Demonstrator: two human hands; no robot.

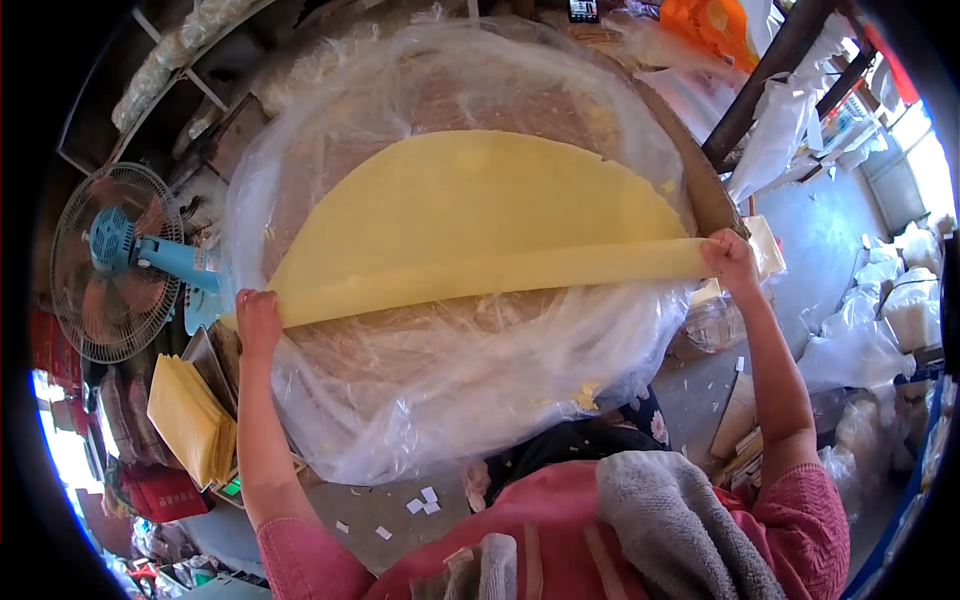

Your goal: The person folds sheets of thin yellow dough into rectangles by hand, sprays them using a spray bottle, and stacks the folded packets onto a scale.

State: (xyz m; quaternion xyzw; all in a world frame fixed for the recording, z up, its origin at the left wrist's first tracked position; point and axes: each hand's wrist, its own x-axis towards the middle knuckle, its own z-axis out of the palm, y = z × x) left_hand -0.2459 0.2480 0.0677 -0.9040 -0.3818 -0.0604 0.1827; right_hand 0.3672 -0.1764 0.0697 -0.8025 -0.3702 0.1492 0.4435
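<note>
A large, thin yellow sheet lies over clear plastic film on a round table. Its far edge is curved, and the near edge forms a long folded or rolled band between my hands. At the left end of this band, my left hand is closed on the sheet. My right hand grips the other end in a fist, near the table's right side. Both arms are spread wide. Small yellow crumbs cling to the film near the front.
A blue fan stands left of the table, close to a stack of yellow sheets. An orange bag and a phone are at the back. Plastic-wrapped bundles sit on the right; paper scraps litter the floor.
</note>
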